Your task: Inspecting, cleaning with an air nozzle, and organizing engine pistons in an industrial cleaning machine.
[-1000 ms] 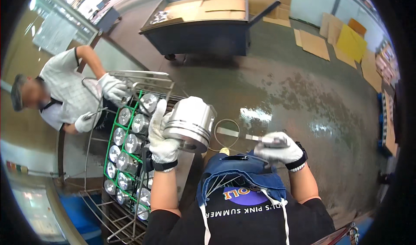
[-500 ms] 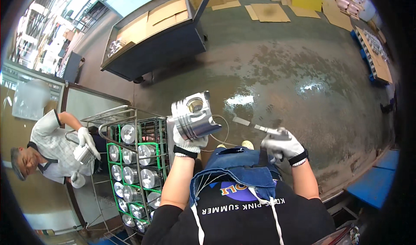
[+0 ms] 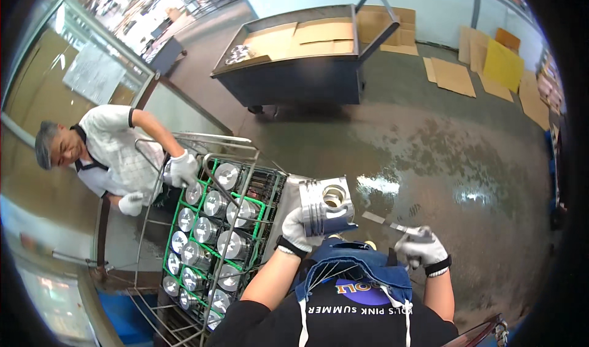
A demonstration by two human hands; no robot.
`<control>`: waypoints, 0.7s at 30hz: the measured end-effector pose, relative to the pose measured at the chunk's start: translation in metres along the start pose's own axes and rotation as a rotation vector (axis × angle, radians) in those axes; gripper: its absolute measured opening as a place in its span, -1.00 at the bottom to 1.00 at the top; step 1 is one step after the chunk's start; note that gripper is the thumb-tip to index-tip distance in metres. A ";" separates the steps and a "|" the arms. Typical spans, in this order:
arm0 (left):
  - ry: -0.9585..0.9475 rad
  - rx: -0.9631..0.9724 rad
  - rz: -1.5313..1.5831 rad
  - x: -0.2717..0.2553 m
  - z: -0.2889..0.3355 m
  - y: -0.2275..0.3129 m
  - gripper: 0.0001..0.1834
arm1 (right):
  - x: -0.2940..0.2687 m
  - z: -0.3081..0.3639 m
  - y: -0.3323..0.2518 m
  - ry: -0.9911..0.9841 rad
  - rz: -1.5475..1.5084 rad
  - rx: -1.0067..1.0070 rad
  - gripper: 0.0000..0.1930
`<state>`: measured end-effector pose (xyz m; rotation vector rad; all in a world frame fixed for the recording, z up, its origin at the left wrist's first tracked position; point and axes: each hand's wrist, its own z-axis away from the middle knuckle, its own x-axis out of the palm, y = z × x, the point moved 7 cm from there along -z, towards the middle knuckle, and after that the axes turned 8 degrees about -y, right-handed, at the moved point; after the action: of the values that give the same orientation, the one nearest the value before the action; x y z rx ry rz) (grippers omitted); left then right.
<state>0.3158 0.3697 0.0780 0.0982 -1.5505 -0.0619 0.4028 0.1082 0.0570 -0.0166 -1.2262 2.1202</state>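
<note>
A shiny metal piston [image 3: 327, 204] is held up in front of me, with the pin bore facing up and ring grooves along its left end. My left hand [image 3: 295, 229], in a white glove with a black wristband, is closed around its left end. Some of my fingers are hidden behind the piston. To the right, my gloved right hand [image 3: 424, 249] is closed on a flat-bladed tool [image 3: 374, 219]. The blade points left toward the piston and stays apart from it. I cannot tell the tool's exact kind.
Left of me stands a wire rack [image 3: 228, 143] with green-edged compartments full of pistons [image 3: 196, 255]. Beyond it a co-worker [image 3: 116, 147] in white gloves reaches to the rack. A dark wheeled cart [image 3: 288, 83] holds cardboard. Wet floor and cardboard sheets [image 3: 451, 77] lie ahead.
My view has swung, so the scene sits farther right and lower. The piston has turned a little in my left hand. The co-worker's gloved hand has moved onto the rack's edge.
</note>
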 end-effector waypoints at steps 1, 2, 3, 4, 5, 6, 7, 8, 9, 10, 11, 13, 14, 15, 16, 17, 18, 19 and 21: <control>0.094 0.067 0.047 -0.012 0.009 0.008 -0.38 | 0.008 -0.009 0.001 -0.040 0.030 -0.074 -0.82; 0.143 -0.048 0.472 -0.014 0.024 0.010 -0.34 | 0.011 -0.012 0.000 -0.079 -0.027 -0.005 -0.78; 0.030 0.040 0.159 0.002 0.026 0.023 -0.29 | 0.012 -0.020 -0.010 -0.010 -0.119 -0.050 -0.76; -0.073 0.128 -0.156 0.023 0.029 0.032 -0.24 | 0.010 -0.027 -0.015 0.060 -0.212 -0.095 -0.74; -0.089 0.203 -0.205 0.031 0.035 0.042 -0.20 | 0.009 -0.036 -0.015 0.044 -0.284 -0.068 -0.72; -0.102 0.277 -0.255 0.040 0.041 0.050 -0.16 | 0.009 -0.043 -0.016 0.035 -0.271 -0.048 -0.72; -0.103 0.404 -0.314 0.064 0.045 0.056 -0.17 | 0.023 -0.050 -0.023 -0.146 -0.104 -0.118 -0.72; -0.009 0.413 -0.351 0.057 0.057 0.071 -0.31 | 0.042 -0.051 -0.030 -0.321 0.057 -0.192 -0.73; 0.055 0.488 -0.393 0.059 0.071 0.079 -0.35 | 0.056 -0.050 -0.038 -0.403 0.051 -0.182 -0.71; 0.122 0.577 -0.443 0.065 0.085 0.089 -0.39 | 0.064 -0.054 -0.047 -0.351 0.213 -0.003 -0.70; 0.102 0.585 -0.257 0.051 0.101 0.103 -0.43 | 0.068 -0.065 -0.053 -0.252 0.104 0.001 -0.74; 0.181 0.701 -0.493 0.055 0.137 0.122 -0.43 | 0.084 -0.079 -0.061 -0.196 0.035 0.014 -0.74; 0.228 0.722 -0.520 0.061 0.152 0.132 -0.43 | 0.092 -0.081 -0.063 -0.232 0.065 0.020 -0.70; 0.245 0.828 -0.444 0.062 0.171 0.149 -0.38 | 0.100 -0.082 -0.060 -0.328 0.180 0.031 -0.68; 0.264 0.942 -0.373 0.066 0.193 0.163 -0.34 | 0.111 -0.084 -0.055 -0.434 0.296 0.041 -0.67; 0.199 0.916 -0.481 0.084 0.196 0.169 -0.29 | 0.116 -0.087 -0.053 -0.498 0.330 -0.023 -0.64; 0.131 0.884 -0.587 0.101 0.195 0.175 -0.24 | 0.123 -0.088 -0.054 -0.493 0.328 -0.021 -0.64; 0.275 0.919 -0.721 0.099 0.203 0.194 -0.17 | 0.123 -0.094 -0.056 -0.321 0.303 0.023 -0.65; 0.221 0.727 -0.733 0.093 0.198 0.216 -0.29 | 0.112 -0.101 -0.059 -0.111 0.415 -0.158 -0.68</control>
<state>0.1154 0.5698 0.1964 1.2036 -1.1817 -0.0588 0.3825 0.2674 0.0809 -0.2464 -1.5625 2.3917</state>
